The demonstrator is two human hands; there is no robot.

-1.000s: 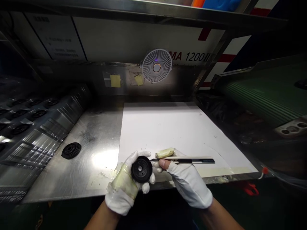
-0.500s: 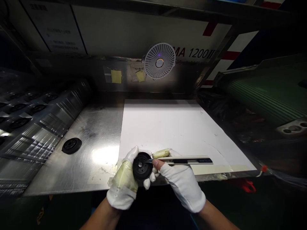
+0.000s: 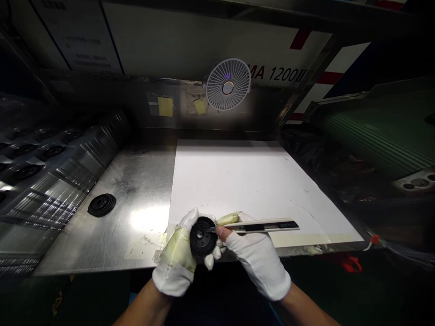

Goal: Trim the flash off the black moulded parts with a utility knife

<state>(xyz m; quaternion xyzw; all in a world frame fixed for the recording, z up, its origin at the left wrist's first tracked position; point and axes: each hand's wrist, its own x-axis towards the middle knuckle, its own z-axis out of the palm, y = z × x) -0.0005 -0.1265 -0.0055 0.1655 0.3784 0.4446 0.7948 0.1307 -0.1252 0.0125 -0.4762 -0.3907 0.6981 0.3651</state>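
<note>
A round black ridged part (image 3: 203, 243) with a hole in its centre is gripped by my left hand (image 3: 178, 256), which wears a white glove with yellowish tape. My right hand (image 3: 260, 258), gloved in white with the thumb tip bare, is closed around a white and black utility knife (image 3: 265, 226). The knife lies roughly level, its blade pointing left over the face of the black part. Whether the blade touches the part, I cannot tell. Farther left on the metal bench, another black ridged disc (image 3: 102, 205) lies by itself.
White sheet (image 3: 234, 181) covers much of the metal bench (image 3: 142, 172). At left are stacked clear trays (image 3: 81, 167) of black parts. A round fan (image 3: 227, 86) stands at the back. Green ribbed machinery (image 3: 384, 127) is on the right; a red hook-like piece (image 3: 351, 262) hangs by the front edge.
The black part in my left hand has turned slightly and shifted a little to the right. The knife's rear end has tipped up slightly. The whole view has moved a touch.
</note>
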